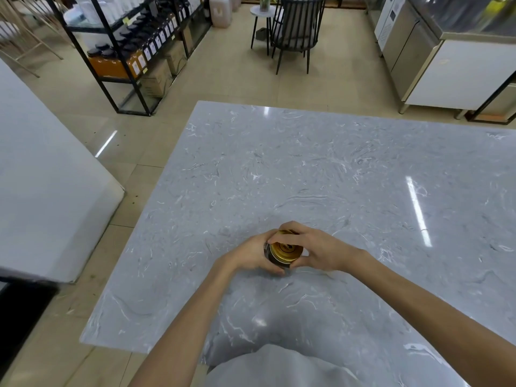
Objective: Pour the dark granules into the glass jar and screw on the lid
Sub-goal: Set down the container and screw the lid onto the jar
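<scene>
My left hand [252, 254] grasps the glass jar [275, 260] upright on the grey tabletop [335, 177]. My right hand [318, 248] has its grip clenched round the gold lid [286, 249] seated on the jar's mouth.

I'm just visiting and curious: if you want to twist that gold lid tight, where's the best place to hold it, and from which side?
Probably by its rim, from above. The gold lid is round and sits flat on top of the upright glass jar, so fingers can spread around its edge. The right hand grips it that way, while the left hand wraps the jar's side to steady it on the marble table.
</scene>
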